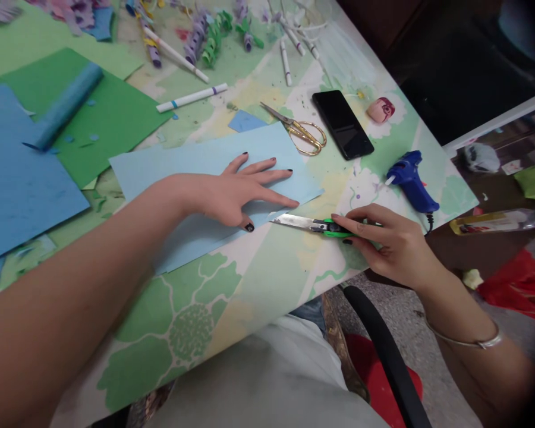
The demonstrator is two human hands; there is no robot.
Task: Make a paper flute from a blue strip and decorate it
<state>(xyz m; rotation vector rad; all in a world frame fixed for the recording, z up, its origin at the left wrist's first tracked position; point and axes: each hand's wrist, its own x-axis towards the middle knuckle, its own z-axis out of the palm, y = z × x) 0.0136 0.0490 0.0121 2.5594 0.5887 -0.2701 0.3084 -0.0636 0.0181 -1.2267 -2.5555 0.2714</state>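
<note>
Fingers spread, my left hand (232,193) lies flat on a light blue sheet of paper (160,166), which looks folded or doubled. My right hand (383,241) grips a utility knife (312,224) with a green and black handle and a long bare blade. The blade's tip touches or nearly touches the near edge of the paper, just below my left fingers. Gold-handled scissors (301,132) rest beyond the sheet, next to a small blue paper scrap (246,122). Part of the paper is hidden under my left hand and forearm.
A black phone (343,125) and a blue glue gun (411,178) lie at the right. Green paper (129,128), a rolled blue paper (69,104) and a darker blue sheet (22,178) are at the left. White sticks (191,98) and curled paper pieces (211,38) lie farther back.
</note>
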